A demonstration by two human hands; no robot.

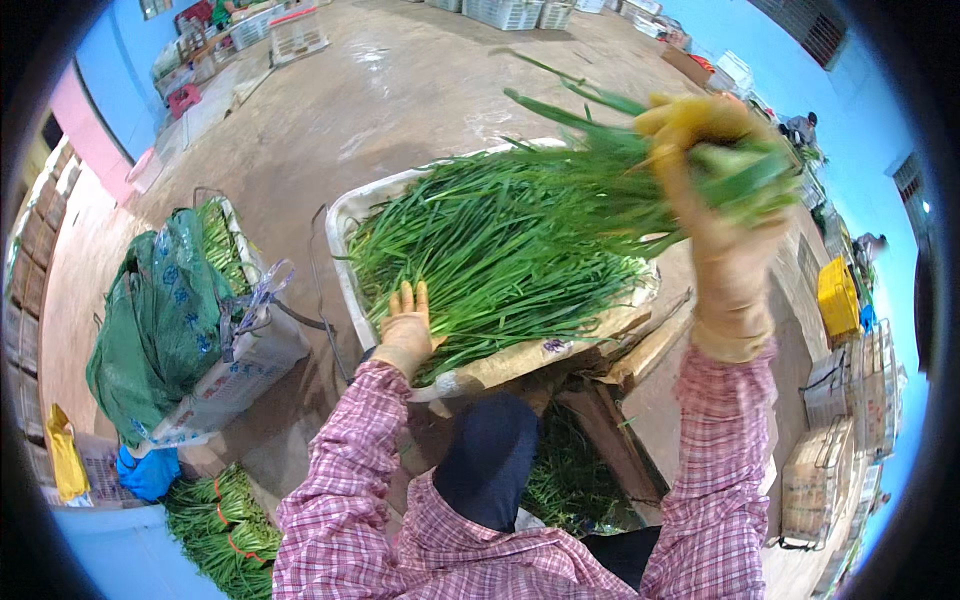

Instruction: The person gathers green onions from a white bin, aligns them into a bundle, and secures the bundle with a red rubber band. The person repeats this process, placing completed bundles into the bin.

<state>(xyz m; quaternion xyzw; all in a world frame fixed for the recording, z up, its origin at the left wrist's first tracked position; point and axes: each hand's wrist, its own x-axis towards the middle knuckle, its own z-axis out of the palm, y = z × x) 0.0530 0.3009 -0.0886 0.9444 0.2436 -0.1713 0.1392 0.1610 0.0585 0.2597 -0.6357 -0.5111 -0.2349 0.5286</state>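
Observation:
My right hand [701, 165], in a yellowish glove and blurred, is raised at the upper right. It grips a bunch of long green leaves [600, 161], whose tips trail to the left. Before me a white plastic tub [341, 225] holds a thick heap of similar leaves, which look like garlic chives [480, 232]. My left hand [405, 330], also gloved, rests flat on the heap near the tub's left front corner, fingers spread slightly. A brown strip [540, 352] runs along the tub's near rim.
To my left stands a white basket [247, 382], partly covered by a green sack [154, 330]. Tied green bundles [225, 525] lie at lower left. Wooden boards [611, 435] and loose greens [574, 472] are below the tub. Crates [814, 484] line the right wall, where people sit.

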